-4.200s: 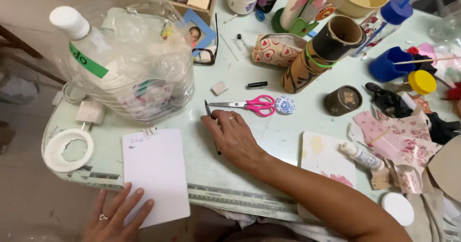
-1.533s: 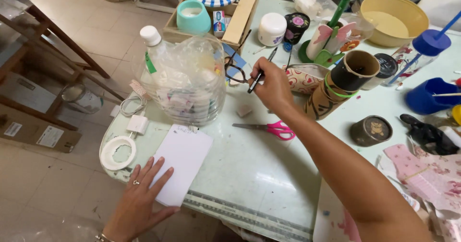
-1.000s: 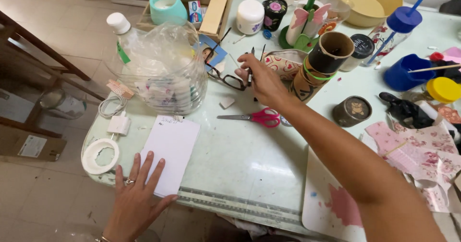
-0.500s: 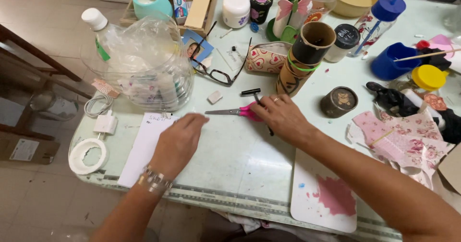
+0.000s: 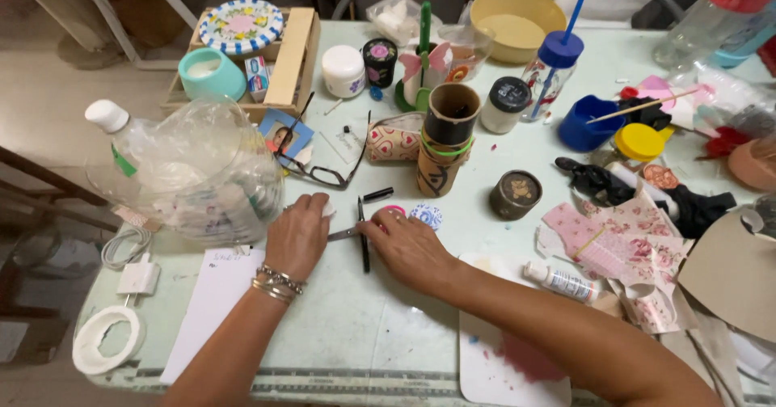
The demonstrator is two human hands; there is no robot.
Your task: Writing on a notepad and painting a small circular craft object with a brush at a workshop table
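At the middle of the pale green table, the pink-handled scissors are being pinned flat by the right hand, fingers loosely curled, and their blades steadied by the left hand, now lifted off the white sheet.

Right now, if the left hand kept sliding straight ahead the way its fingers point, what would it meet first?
Probably the eyeglasses: the left hand points up the table toward them, beside the clear plastic bag. Depth is hard to judge.
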